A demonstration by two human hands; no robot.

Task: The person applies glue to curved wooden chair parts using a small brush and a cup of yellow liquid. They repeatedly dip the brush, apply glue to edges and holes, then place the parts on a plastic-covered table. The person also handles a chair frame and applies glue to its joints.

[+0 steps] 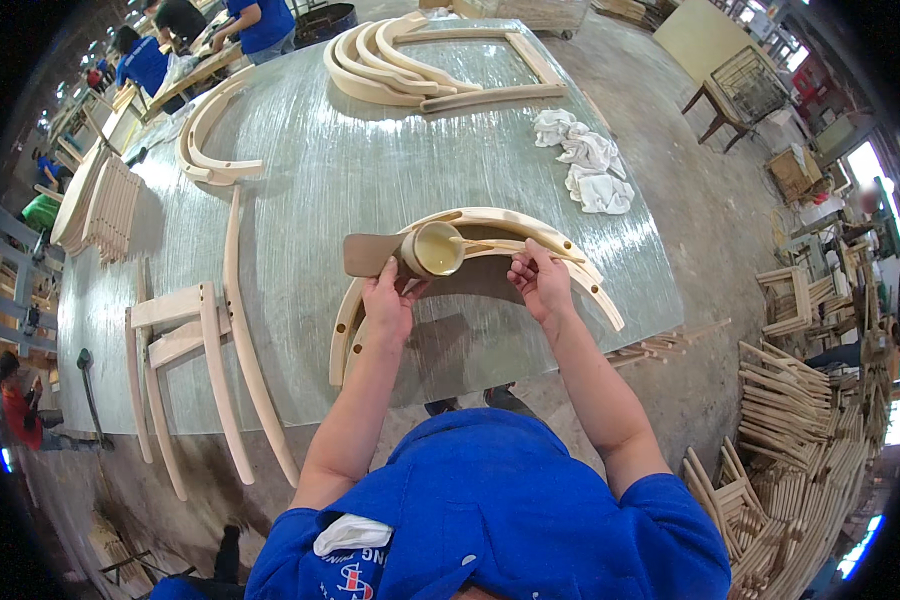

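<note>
My left hand (390,308) is closed around a round cup (438,249) of pale yellow liquid, its mouth tilted toward me. A flat brown piece (368,255) sticks out from the cup's left side; whether they are joined I cannot tell. Pinched in my right hand (542,285) is a thin wooden stick (497,245), its far end at the cup's rim. Below both hands a curved wooden chair rail (598,297) with dark round holes lies on the plastic-covered table (470,160), arching away from me.
Wooden frame parts (215,340) lie at the left, overhanging the table edge. Further back are curved rails (375,65) and white rags (588,160). Wooden legs (780,400) are piled on the floor to the right. Co-workers in blue (260,25) stand at the far left.
</note>
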